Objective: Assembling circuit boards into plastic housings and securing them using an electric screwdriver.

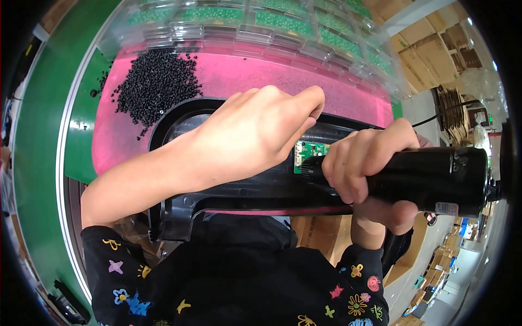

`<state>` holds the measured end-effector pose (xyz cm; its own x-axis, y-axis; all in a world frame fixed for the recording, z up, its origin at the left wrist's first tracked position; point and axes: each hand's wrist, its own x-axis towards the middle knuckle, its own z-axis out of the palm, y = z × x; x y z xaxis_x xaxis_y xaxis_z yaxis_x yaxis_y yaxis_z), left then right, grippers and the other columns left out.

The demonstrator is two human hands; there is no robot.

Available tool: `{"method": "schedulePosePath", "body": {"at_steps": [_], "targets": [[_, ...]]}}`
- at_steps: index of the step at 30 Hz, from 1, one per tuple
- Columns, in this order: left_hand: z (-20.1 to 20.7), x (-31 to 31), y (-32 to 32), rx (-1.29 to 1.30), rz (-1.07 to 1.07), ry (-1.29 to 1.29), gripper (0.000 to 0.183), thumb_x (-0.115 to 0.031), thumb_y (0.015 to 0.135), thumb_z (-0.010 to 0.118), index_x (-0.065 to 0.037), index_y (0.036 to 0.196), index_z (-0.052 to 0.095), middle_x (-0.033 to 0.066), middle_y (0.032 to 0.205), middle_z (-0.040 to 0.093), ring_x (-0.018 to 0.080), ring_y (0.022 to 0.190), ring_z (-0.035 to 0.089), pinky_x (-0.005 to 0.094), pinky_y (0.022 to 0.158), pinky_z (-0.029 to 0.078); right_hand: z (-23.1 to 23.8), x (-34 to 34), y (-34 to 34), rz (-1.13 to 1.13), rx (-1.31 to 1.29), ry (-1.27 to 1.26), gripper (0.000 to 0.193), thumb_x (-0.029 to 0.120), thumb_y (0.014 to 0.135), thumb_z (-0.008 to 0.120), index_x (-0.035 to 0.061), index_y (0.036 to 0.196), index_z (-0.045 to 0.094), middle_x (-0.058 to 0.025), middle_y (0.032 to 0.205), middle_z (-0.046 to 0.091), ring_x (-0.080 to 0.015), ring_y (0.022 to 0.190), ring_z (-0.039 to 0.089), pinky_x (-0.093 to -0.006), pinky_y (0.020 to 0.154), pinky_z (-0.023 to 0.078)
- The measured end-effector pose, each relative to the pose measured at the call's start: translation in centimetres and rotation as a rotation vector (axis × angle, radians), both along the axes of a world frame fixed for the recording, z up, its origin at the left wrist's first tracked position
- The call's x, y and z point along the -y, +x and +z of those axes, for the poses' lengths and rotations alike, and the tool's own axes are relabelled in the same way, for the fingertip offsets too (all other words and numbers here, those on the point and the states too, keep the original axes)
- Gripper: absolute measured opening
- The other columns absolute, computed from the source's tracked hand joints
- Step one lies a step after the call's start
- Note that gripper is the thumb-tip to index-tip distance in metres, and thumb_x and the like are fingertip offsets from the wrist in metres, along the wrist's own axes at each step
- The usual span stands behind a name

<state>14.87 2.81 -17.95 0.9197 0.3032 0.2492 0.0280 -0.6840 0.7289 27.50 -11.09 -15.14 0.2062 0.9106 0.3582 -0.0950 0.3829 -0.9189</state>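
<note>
Your black housing point(255, 191) lay mid-frame. At right, your right hand point(370, 155) was clamped around a black power driver point(440, 176); loose screws point(157, 81) lay upper left. Your left hand point(266, 124) was curled, contents indeterminable. The central green board point(299, 157) sat inside, fastening unconfirmed.

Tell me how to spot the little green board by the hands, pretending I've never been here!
Start at the pink mat, then find the long black casing lying over it. Inside, between the left hand and the right hand, sits a small green circuit board. Unlike the green pieces in clear trays beyond, it shows alone, by the black tool.
</note>
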Motion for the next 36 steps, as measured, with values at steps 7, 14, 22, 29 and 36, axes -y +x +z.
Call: {"method": "schedulePosePath", "body": {"at_steps": [7, 14, 22, 29, 36], "targets": [[-1.0, -0.2, 0.0, 0.112, -0.085, 0.01, 0.023, -0.003, 0.086, 0.06, -0.003, 0.106, 0.049, 0.0163, 0.077, 0.06, 0.0372, 0.073, 0.06, 0.043, 0.061, 0.045, 0.8, 0.9, -0.7, -0.086, 0.081, -0.19, 0.063, 0.06, 0.072, 0.075, 0.0075, 0.095, 0.048, 0.002, 0.059, 0.05, -0.01, 0.045, 0.045, -0.025, 0.047, 0.038], [-0.8, 0.0, 0.1, -0.019, -0.272, 0.055, 0.038, 0.0, 0.073, 0.071, -0.004, 0.106, 0.053, 0.0099, 0.078, 0.06, 0.0296, 0.075, 0.062, 0.0406, 0.064, 0.048, 1.1, 0.9, 0.5, -0.09, -0.129, 0.348, 0.058, 0.056, 0.075, 0.073, 0.009, 0.099, 0.049, 0.0028, 0.062, 0.053, -0.0085, 0.045, 0.049, -0.0251, 0.048, 0.041], [0.4, 0.2, 0.5, 0.11, -0.312, -0.098, 0.034, 0.0, 0.074, 0.072, -0.002, 0.105, 0.056, 0.0109, 0.092, 0.066, 0.0251, 0.082, 0.07, 0.0344, 0.068, 0.056, 2.4, 1.7, 1.7, -0.003, -0.108, 0.47, 0.048, 0.047, 0.079, 0.069, 0.0092, 0.099, 0.047, 0.0027, 0.064, 0.053, -0.007, 0.047, 0.05, -0.0246, 0.052, 0.045], [0.4, 0.7, 0.7, 0.193, -0.336, -0.112, 0.039, -0.007, 0.074, 0.076, 0.0, 0.106, 0.056, 0.0086, 0.091, 0.067, 0.0221, 0.081, 0.071, 0.0318, 0.071, 0.058, 2.2, 2.4, 1.8, -0.03, -0.119, 0.509, 0.047, 0.045, 0.08, 0.07, 0.0085, 0.098, 0.047, 0.0025, 0.062, 0.053, -0.0078, 0.045, 0.051, -0.024, 0.051, 0.046], [0.4, 0.1, 0.8, 0.14, -0.371, -0.103, 0.107, -0.037, 0.048, 0.088, -0.005, 0.133, 0.032, 0.0121, 0.117, 0.055, 0.0261, 0.108, 0.055, 0.0389, 0.093, 0.043, 1.9, 4.2, 5.0, -0.06, 0.068, 0.296, 0.053, 0.052, 0.081, 0.067, 0.007, 0.102, 0.048, 0.0013, 0.065, 0.053, -0.0099, 0.046, 0.05, -0.0266, 0.051, 0.042]]}}
